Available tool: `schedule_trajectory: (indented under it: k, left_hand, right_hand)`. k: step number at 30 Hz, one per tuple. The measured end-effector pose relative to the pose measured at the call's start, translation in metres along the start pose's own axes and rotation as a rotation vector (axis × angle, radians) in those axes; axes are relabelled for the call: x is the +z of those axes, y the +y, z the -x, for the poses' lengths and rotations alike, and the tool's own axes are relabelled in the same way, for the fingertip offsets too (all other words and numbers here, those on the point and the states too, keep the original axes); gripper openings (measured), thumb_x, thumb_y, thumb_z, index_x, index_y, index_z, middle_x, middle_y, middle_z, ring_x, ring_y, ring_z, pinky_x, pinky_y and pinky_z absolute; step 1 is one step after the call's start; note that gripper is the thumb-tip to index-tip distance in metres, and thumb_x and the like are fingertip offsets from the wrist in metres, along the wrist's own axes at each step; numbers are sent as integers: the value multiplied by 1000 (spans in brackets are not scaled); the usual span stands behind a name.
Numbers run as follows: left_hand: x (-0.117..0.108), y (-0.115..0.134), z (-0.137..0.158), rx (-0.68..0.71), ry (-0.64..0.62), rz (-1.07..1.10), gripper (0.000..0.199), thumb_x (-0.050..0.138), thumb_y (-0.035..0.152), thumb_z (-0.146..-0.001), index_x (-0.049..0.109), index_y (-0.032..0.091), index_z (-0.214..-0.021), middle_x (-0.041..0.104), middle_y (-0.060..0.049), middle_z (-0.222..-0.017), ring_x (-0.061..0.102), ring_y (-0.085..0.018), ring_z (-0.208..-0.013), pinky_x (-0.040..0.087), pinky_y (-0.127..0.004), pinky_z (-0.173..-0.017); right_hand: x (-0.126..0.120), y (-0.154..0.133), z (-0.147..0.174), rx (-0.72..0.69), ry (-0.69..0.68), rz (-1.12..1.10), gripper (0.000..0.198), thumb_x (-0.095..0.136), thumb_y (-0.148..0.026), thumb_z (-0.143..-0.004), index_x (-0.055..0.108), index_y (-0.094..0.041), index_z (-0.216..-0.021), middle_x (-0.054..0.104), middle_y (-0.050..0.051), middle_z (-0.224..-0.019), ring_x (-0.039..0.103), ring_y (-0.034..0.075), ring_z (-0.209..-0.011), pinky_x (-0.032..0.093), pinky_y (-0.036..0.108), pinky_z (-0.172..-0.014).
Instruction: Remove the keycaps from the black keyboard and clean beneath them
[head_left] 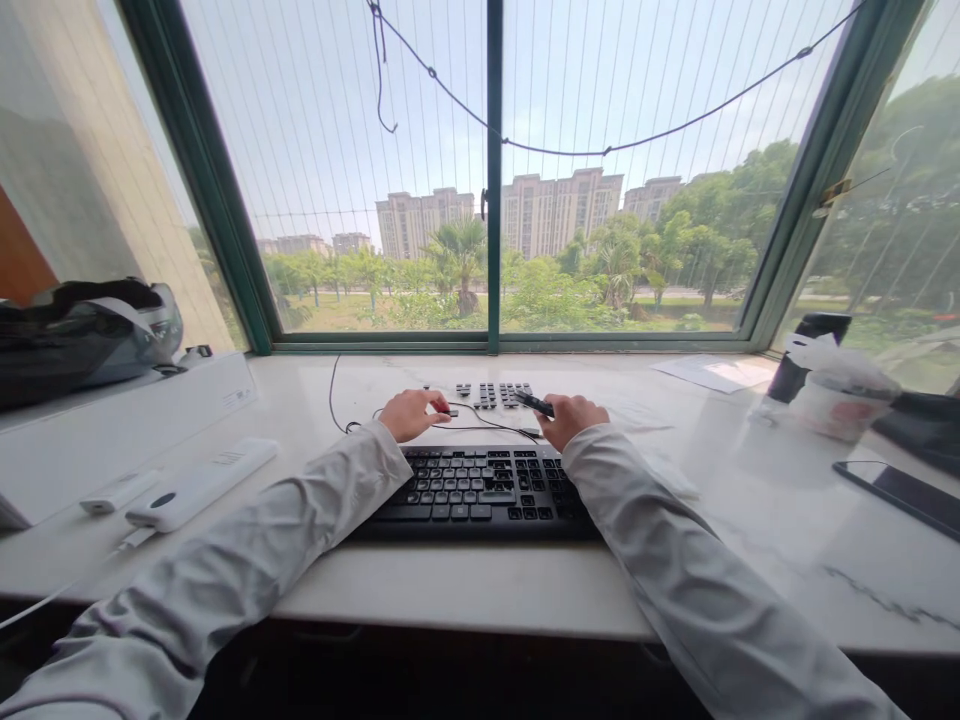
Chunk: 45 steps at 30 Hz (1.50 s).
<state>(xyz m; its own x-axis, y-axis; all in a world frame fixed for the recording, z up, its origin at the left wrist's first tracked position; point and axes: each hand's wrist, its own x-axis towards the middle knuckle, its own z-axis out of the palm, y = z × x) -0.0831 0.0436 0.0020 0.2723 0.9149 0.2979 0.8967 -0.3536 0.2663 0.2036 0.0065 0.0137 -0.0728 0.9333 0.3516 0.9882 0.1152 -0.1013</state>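
A black keyboard (480, 495) lies on the white marble sill in front of me. Several of its key places are bare, mostly on the right side. Behind it, loose black keycaps (495, 393) are set out in rows. My left hand (410, 415) is beyond the keyboard's back edge, its fingers closed on a small dark keycap (453, 412). My right hand (576, 420) grips a slim black tool (534, 403) that points left towards the loose keycaps. Its exact kind is not clear. Between the hands runs a thin black cable (480, 420).
On the left are a white power bank (199, 485), a long white box (135, 430) and a dark bag (82, 335). A phone (904, 495), a plastic-wrapped cup (840, 400) and papers (712, 373) lie on the right. A green-framed window (493, 180) stands behind.
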Motion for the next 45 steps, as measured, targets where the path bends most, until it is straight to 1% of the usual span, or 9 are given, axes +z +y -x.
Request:
schedule_trajectory:
  k: [6, 9, 15, 20, 22, 28, 33, 38, 45]
  left_hand:
    - [19, -35, -49, -4, -163, -22, 26, 59, 37, -77, 65, 18, -93, 66, -6, -102, 58, -18, -86, 40, -26, -79]
    - [23, -46, -67, -22, -234, -11, 29, 60, 41, -75, 63, 16, -91, 66, -6, -98, 56, -17, -85, 40, -23, -77]
    - [15, -56, -79, -29, -457, 36, 43, 47, 52, -81, 55, 15, -102, 68, -6, -94, 54, -13, -73, 42, -22, -69]
    - [0, -61, -81, -45, -653, 8, 41, 51, 56, -76, 57, 19, -94, 70, -2, -87, 56, -13, -66, 42, -23, -63]
    - [-3, -62, -84, -42, -631, -12, 40, 49, 56, -78, 57, 19, -93, 69, -3, -91, 57, -14, -72, 43, -24, -68]
    - [12, -66, -100, -66, -376, -79, 44, 38, 50, -86, 48, 15, -110, 60, -11, -113, 52, -21, -98, 38, -32, -86]
    - [26, -66, -105, -35, -396, -59, 38, 41, 50, -86, 49, 16, -103, 63, -8, -106, 54, -19, -94, 39, -30, -85]
    - [25, -63, -104, 0, -467, -28, 32, 35, 45, -90, 48, 17, -98, 68, -5, -93, 59, -16, -82, 42, -26, -79]
    - [29, -58, -104, -29, -343, -102, 34, 32, 48, -90, 47, 19, -102, 63, -8, -109, 55, -20, -95, 39, -32, -86]
  right_hand:
    - [2, 10, -3, 32, -57, 47, 36, 45, -42, -84, 67, -23, -104, 68, 13, -95, 64, 26, -86, 44, 36, -71]
    - [3, 13, -4, 28, -67, 46, 34, 46, -41, -84, 67, -23, -103, 68, 13, -95, 64, 26, -86, 44, 36, -71]
    - [5, 16, -7, 4, -61, 56, 35, 44, -42, -84, 67, -22, -102, 67, 13, -94, 63, 26, -86, 44, 36, -71]
    - [6, 16, -10, 3, -83, 62, 37, 42, -44, -84, 66, -24, -104, 67, 12, -96, 63, 25, -85, 44, 35, -69]
    - [6, 16, -10, 3, -82, 61, 36, 42, -43, -84, 66, -25, -104, 67, 11, -95, 63, 25, -85, 44, 34, -70]
    - [7, 17, -10, 8, -84, 59, 36, 42, -44, -84, 66, -25, -103, 67, 11, -97, 63, 26, -87, 44, 36, -71]
    - [9, 18, -11, 4, -82, 64, 36, 40, -43, -84, 66, -26, -102, 67, 11, -95, 64, 27, -85, 45, 37, -69]
    - [10, 19, -12, 0, -81, 65, 37, 40, -43, -84, 65, -25, -103, 67, 11, -95, 63, 27, -86, 45, 37, -70]
    - [11, 19, -11, 12, -80, 55, 38, 40, -44, -84, 65, -26, -104, 67, 11, -97, 64, 27, -86, 45, 37, -70]
